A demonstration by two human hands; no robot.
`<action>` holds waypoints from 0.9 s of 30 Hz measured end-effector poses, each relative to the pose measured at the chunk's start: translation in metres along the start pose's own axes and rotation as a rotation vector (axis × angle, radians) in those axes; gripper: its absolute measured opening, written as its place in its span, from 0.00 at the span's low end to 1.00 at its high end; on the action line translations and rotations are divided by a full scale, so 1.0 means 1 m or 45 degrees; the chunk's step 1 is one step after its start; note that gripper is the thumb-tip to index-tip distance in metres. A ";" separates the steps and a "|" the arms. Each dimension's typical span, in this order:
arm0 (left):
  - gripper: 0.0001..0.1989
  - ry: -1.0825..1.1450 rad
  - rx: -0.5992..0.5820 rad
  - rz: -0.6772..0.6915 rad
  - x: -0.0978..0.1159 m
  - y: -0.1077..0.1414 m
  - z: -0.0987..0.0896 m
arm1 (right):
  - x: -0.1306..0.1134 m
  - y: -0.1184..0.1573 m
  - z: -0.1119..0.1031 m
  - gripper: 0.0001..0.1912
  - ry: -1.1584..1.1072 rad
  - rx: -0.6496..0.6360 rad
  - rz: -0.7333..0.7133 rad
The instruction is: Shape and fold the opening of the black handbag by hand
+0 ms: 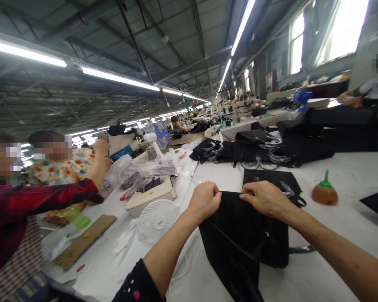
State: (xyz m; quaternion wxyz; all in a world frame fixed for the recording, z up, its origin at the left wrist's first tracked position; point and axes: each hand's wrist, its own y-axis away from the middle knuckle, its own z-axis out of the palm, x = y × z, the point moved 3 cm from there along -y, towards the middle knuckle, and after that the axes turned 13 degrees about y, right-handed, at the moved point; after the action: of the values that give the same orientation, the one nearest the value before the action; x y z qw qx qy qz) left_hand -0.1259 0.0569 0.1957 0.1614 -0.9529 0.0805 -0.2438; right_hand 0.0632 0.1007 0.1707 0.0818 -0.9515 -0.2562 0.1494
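Note:
A black handbag (pixel 239 239) hangs and lies in front of me over the white table, with a small gold-coloured metal fitting on its side. My left hand (pixel 206 199) pinches its top edge at the left. A short way to the right, my right hand (pixel 263 198) pinches the same edge between thumb and fingers. Just behind the right hand lies another black bag (pixel 286 179) with a plastic-wrapped handle. To the right of it stands an orange-brown glue bottle (pixel 324 193) with a green nozzle.
Several black bags with wrapped handles (pixel 255 144) are heaped farther back. Left of my arm are a white fan (pixel 159 221), a cream bag (pixel 151 196) and a brown board (pixel 85 241). A co-worker's red-sleeved arm (pixel 50 201) reaches in at left. Another person sits at far right.

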 end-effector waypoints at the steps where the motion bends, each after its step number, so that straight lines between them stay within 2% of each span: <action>1: 0.05 -0.015 0.004 0.003 0.000 0.000 0.000 | -0.001 0.000 0.000 0.12 0.007 0.004 -0.011; 9: 0.05 -0.059 0.001 -0.009 0.001 0.001 0.002 | -0.004 -0.002 0.002 0.13 0.114 0.015 -0.020; 12: 0.05 -0.051 0.019 -0.013 0.000 0.001 0.004 | -0.017 -0.006 0.001 0.10 0.160 0.033 -0.060; 17: 0.02 0.102 0.012 -0.030 -0.008 0.004 0.001 | -0.039 -0.018 0.008 0.12 0.193 -0.015 -0.191; 21: 0.21 0.286 -0.058 -0.128 -0.023 0.013 -0.014 | -0.034 -0.025 0.009 0.14 0.202 -0.066 -0.121; 24: 0.21 0.274 -0.116 -0.216 -0.033 0.017 -0.021 | -0.028 -0.028 0.009 0.14 0.183 -0.079 -0.105; 27: 0.18 0.287 -0.157 -0.236 -0.036 0.016 -0.020 | -0.025 -0.029 0.010 0.14 0.160 -0.093 -0.098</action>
State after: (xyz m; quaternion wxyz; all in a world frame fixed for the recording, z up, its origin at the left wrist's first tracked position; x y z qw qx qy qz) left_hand -0.1682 0.0449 0.1910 0.0694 -0.9309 0.0246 -0.3577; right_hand 0.0259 0.1131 0.1738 0.0688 -0.9508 -0.2923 0.0766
